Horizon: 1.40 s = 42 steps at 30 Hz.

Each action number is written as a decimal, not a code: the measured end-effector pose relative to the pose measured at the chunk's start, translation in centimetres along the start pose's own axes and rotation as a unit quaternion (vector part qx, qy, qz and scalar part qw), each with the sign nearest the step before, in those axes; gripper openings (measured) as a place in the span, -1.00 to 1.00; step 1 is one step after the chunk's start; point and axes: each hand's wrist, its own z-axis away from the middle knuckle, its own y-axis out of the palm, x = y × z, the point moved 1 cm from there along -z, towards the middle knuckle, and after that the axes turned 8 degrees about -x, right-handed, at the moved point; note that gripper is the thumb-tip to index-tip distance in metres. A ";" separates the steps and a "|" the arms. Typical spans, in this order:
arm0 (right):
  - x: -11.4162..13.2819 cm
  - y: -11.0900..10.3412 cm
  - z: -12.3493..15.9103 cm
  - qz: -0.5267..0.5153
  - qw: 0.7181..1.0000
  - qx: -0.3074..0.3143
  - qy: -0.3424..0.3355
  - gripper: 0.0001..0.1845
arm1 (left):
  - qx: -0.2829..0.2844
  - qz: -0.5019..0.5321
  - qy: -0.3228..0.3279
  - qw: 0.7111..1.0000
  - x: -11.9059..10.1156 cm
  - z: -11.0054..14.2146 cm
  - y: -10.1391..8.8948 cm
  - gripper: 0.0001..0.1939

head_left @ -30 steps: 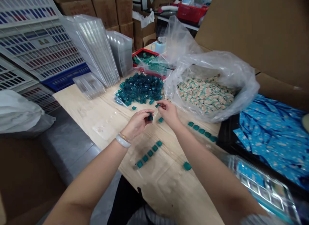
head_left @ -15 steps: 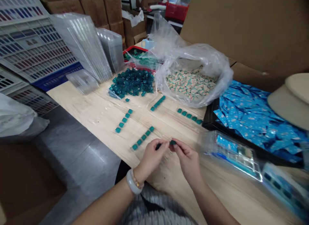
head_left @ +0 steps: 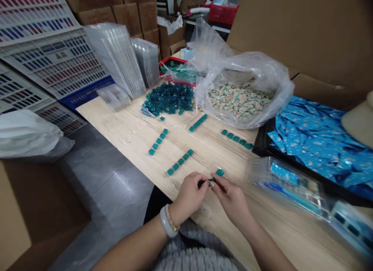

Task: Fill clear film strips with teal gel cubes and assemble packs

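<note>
My left hand (head_left: 193, 190) is closed, with dark teal square pieces tucked in its curled fingers. The fingertips of my right hand (head_left: 229, 193) meet it and pinch a small dark teal piece (head_left: 211, 180); my left fingertips touch this piece too. Just beyond my right fingers lies a single teal square (head_left: 220, 172) on the table, with something clear and shiny under it. To the left are two slanting rows of teal squares, the nearer row (head_left: 180, 161) and the farther row (head_left: 158, 141). Two more rows lie farther off, a middle row (head_left: 198, 123) and a right row (head_left: 236, 138).
A heap of teal squares (head_left: 169, 98) sits behind the rows, beside a clear bag (head_left: 279, 84) of small pale pieces. Right stand a black tray (head_left: 262, 141) of blue packets and clear packages (head_left: 294, 185). Clear plastic cases (head_left: 116, 57) and crates (head_left: 64, 55) stand left.
A teal square now lies on the table beyond my right hand, where my fingers held one before. Both hands have drawn slightly nearer and pinch another piece. The whole view has shifted a little.
</note>
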 end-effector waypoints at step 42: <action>-1.5 -0.9 2.9 -0.060 0.995 -0.066 -0.046 -0.77 | 0.215 0.237 -0.255 0.912 -0.5 -0.2 1.6 -0.81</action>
